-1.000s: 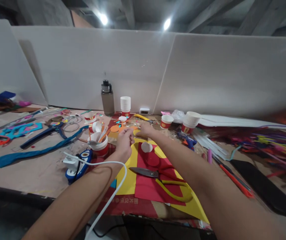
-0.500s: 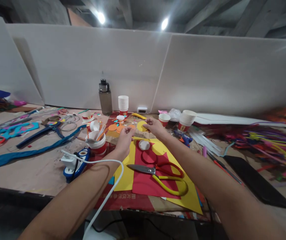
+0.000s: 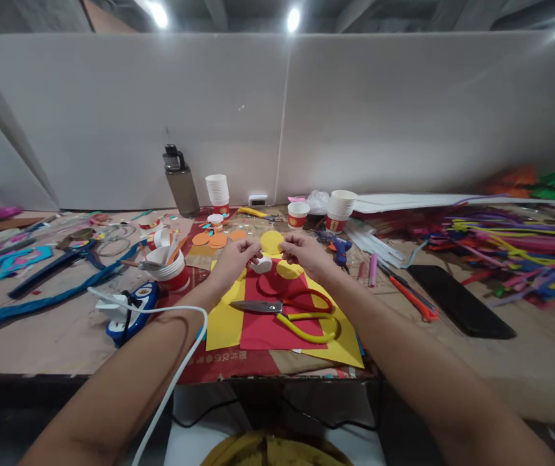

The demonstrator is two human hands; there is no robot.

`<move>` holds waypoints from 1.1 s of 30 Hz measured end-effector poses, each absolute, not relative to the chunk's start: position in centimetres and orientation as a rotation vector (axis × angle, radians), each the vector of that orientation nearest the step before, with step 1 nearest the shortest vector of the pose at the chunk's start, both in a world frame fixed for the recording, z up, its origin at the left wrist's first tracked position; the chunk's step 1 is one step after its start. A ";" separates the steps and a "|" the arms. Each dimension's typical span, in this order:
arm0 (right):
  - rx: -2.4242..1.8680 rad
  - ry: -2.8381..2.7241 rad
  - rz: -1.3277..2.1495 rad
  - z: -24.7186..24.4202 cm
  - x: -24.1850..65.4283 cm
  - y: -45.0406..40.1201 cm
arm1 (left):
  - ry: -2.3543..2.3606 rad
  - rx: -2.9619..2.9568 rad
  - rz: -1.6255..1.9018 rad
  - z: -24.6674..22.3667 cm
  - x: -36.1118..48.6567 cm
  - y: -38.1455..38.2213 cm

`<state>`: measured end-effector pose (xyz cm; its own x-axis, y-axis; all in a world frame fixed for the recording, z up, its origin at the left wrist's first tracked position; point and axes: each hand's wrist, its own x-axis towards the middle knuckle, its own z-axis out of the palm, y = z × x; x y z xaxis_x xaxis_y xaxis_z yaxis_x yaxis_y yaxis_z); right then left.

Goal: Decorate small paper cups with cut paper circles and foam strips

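My left hand (image 3: 236,257) and my right hand (image 3: 305,252) pinch opposite edges of a yellow paper circle (image 3: 272,242), holding it up over the work area. Just beneath the left fingertips sits a small white round piece (image 3: 261,265), partly covered by that hand. Red paper (image 3: 267,335) lies on larger yellow sheets (image 3: 219,329). Across the paper rest large scissors (image 3: 282,309) with one red and one yellow handle, blades pointing left. Another yellow round shape (image 3: 289,269) lies at the red sheet's far edge. Several orange paper circles (image 3: 217,241) lie beyond my left hand.
Paper cups (image 3: 169,275) holding tools and a blue-and-white power strip (image 3: 134,314) are at left, its white cable crossing my left forearm. A bottle (image 3: 181,188) and stacked cups (image 3: 217,192) stand behind. At right lie a glue gun (image 3: 341,251), black tablet-like slab (image 3: 459,301) and pipe cleaners (image 3: 510,252).
My left fingers have moved to the yellow circle's edge, which earlier only my right hand held. The circle has come nearer. The camera view has shifted right and down.
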<state>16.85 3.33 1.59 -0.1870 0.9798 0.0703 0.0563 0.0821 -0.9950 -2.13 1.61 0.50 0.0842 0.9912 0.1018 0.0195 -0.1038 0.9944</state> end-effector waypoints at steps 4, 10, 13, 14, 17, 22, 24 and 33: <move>-1.144 -1.330 1.205 1.8 18.3 3.8 | 1.504 1.645 1.245 -0.8 -2.7 2.7; -1.204 -1.293 1.197 1.3 19.0 4.3 | 1.600 1.780 1.075 -2.3 -2.8 3.7; -1.199 -1.294 1.217 0.9 18.9 4.1 | 1.636 1.830 1.108 -2.1 -2.7 3.6; -1.190 -1.293 1.224 0.9 18.8 4.1 | 1.654 1.834 1.138 -2.0 -2.7 3.6; -1.152 -1.282 1.251 0.9 18.8 4.0 | 1.693 1.711 1.215 -1.6 -2.7 3.4; -1.086 -1.259 1.322 1.0 18.7 3.8 | 1.558 1.451 1.236 -1.7 -2.5 3.1; -1.070 -1.262 1.358 0.9 18.5 3.6 | 1.522 1.447 1.274 -1.8 -2.4 3.1; -1.095 -1.239 1.399 0.6 18.4 3.6 | 1.395 1.344 1.194 -2.0 -2.0 3.1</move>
<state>18.36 3.57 0.65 -0.1619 0.9862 -0.0360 -0.0833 -0.0501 -0.9953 -2.01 3.05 -2.02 -0.0733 0.9964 0.0434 0.1968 -0.0282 0.9800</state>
